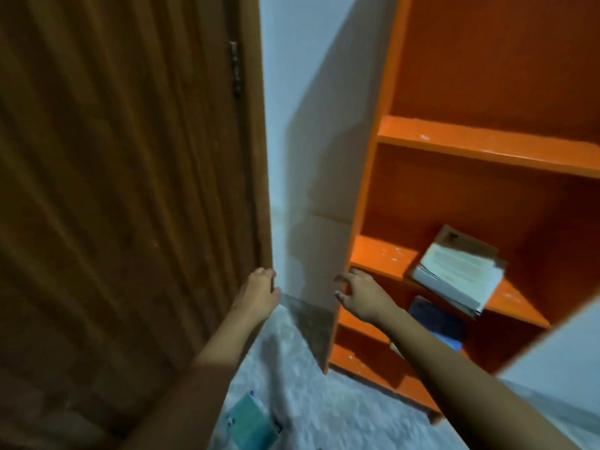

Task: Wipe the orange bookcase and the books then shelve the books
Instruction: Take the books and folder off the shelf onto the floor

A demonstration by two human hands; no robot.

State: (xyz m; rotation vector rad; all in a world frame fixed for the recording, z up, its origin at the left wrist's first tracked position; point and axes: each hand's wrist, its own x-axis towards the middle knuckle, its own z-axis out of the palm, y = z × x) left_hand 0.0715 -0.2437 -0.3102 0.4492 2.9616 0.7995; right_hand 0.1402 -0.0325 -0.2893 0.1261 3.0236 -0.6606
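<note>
The orange bookcase (480,147) stands at the right against the pale wall. A stack of papers and books (457,274) lies tilted on its middle shelf. A dark blue book (438,319) lies on the shelf below. My left hand (258,292) grips the edge of the brown wooden door (123,190). My right hand (360,292) hovers at the bookcase's left front edge by the middle shelf, fingers loosely curled and holding nothing. No cloth is in view.
A teal book (251,420) lies on the grey speckled floor (311,401) near my left forearm. A narrow strip of wall (298,125) separates the door from the bookcase. The upper shelves hold nothing.
</note>
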